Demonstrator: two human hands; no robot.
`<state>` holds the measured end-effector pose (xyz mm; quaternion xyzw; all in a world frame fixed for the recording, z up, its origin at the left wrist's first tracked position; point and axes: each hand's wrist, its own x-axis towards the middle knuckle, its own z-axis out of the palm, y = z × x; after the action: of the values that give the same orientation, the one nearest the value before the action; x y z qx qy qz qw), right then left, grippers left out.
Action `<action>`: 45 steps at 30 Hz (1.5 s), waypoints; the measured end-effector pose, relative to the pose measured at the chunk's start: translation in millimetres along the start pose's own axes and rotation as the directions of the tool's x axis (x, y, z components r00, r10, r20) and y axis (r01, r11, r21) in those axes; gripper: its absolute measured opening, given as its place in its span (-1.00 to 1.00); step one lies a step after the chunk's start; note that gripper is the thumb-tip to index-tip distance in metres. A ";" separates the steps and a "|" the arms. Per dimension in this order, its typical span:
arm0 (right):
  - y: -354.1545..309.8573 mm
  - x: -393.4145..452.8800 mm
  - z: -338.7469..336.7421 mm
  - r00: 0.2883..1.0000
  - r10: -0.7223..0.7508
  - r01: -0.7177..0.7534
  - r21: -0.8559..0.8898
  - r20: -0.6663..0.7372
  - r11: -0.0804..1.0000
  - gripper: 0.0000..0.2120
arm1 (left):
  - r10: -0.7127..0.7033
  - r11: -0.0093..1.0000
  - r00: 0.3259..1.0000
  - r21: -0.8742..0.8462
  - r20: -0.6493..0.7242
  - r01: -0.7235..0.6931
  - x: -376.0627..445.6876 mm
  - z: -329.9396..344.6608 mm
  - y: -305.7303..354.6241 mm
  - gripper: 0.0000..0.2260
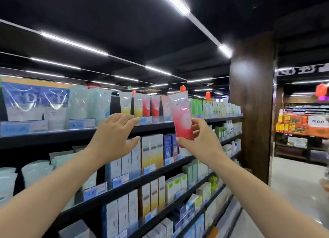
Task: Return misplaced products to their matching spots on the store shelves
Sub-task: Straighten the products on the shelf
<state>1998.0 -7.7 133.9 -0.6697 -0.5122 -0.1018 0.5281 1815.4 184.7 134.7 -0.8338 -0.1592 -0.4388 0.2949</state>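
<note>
A pink and red tube [181,115] stands upright in the air in front of the top shelf [156,124], its cap end down. My right hand [199,141] grips it near the bottom. On that shelf stand matching red tubes [150,105] beside yellow tubes [131,104] and green tubes [196,106]. My left hand [115,132] is raised at the shelf edge to the left, fingers spread and straight, holding nothing.
Large white and blue pouches [35,104] fill the top shelf's left. Lower shelves hold rows of white, yellow and blue boxes [151,150]. A dark wooden pillar [252,104] stands at the aisle's end, with another display rack [302,127] and pale floor [292,189] to the right.
</note>
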 end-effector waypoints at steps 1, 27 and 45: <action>7.1 15.3 3.8 1.000 -0.006 0.006 0.005 -0.009 1.000 -0.56 | 0.002 1.000 1.000 0.007 0.003 -0.002 11.4 15.5 -6.3 -0.53; 202.0 356.0 84.0 0.978 -0.195 0.165 0.308 0.070 0.937 -0.46 | -0.283 0.931 0.957 0.260 0.072 0.255 137.8 276.8 -35.6 -0.51; 203.1 390.7 191.1 0.960 -0.181 0.112 0.301 0.214 0.947 -0.24 | -0.261 0.928 0.964 0.287 0.045 0.238 138.0 273.4 -29.8 -0.58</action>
<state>2259.5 390.2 195.4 -0.5536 -0.6299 0.0153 0.5445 2052.0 381.4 138.5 -0.7743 -0.3362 -0.4110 0.3442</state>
